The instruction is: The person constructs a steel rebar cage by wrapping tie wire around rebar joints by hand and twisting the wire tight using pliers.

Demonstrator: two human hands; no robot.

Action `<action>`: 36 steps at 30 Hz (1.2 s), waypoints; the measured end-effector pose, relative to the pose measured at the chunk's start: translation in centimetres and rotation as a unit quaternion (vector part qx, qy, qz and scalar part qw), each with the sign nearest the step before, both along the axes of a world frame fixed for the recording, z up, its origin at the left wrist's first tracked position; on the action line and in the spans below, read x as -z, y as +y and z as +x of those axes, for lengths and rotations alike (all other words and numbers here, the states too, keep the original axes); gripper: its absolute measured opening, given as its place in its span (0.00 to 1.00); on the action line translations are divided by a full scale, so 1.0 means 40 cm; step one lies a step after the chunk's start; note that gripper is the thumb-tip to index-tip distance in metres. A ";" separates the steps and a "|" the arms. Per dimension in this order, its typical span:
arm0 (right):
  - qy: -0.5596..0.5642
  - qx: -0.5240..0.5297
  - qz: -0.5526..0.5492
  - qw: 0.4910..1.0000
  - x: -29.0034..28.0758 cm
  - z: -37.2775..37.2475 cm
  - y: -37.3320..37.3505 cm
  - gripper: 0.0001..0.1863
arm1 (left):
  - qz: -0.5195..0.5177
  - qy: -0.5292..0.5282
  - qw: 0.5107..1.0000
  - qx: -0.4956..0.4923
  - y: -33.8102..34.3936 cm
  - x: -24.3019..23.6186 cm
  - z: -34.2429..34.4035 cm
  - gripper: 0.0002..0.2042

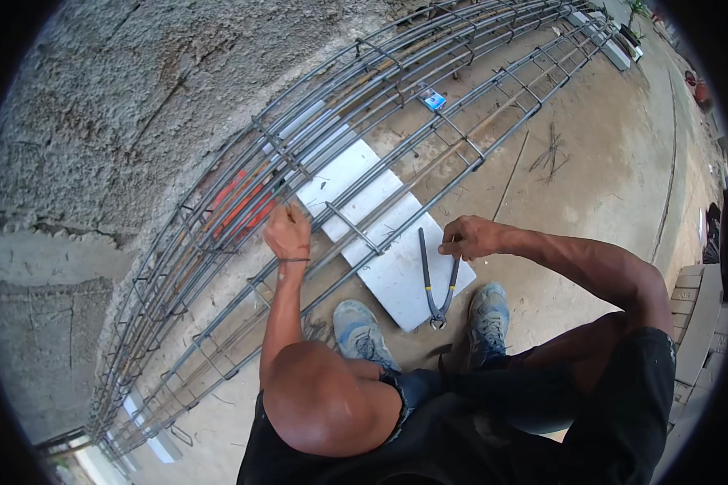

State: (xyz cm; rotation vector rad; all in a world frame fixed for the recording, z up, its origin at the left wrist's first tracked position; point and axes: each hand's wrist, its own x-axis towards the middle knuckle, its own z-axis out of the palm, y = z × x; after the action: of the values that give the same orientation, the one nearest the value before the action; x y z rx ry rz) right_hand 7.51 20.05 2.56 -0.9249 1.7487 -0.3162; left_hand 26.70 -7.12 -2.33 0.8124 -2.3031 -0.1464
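Note:
A long steel rebar cage (431, 203) of parallel bars and square stirrups runs diagonally past me. My left hand (289, 232) is at its near bars with the fingers closed; whether they grip a bar or a piece of wire is too small to tell. My right hand (471, 237) is closed round one handle of a pair of end-cutting pincers (437, 317). Their handles spread apart and the jaws point down toward my feet, over a white board (396, 295). That board lies beneath part of the cage.
A rough concrete wall (137, 105) rises beyond the cage. An orange-red object (239, 202) and a blue packet (433, 99) lie by the bars. Loose wires (552, 153) are scattered on the concrete floor. White blocks (615, 52) sit at the cage's far end, and pale blocks (696, 323) stand at right.

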 end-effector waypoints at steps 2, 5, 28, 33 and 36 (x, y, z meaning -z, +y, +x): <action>-0.001 -0.012 -0.001 1.000 -0.010 -0.011 0.012 0.20 | 0.006 0.042 0.998 -0.049 0.088 0.018 0.042 0.11; -0.016 0.007 0.004 1.000 -0.022 -0.006 0.008 0.19 | -0.094 -0.033 0.991 0.091 0.153 0.015 0.043 0.08; 0.128 -0.063 -0.265 0.954 -0.162 0.017 -0.134 0.20 | 0.556 0.239 0.793 0.075 0.130 -0.150 0.088 0.11; -0.002 0.043 -0.342 0.939 -0.288 0.092 -0.217 0.23 | 0.636 0.349 0.660 0.192 0.177 -0.200 -0.005 0.12; 0.106 -0.061 -0.346 0.930 -0.258 0.122 -0.210 0.30 | 0.655 0.349 0.656 0.137 0.210 -0.203 -0.035 0.12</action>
State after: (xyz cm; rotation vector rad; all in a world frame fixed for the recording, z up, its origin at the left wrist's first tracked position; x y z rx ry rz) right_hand 12.37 11.63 12.89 -1.6154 1.7849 -0.8089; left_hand 25.28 1.28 5.78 0.7541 -1.2286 -2.0303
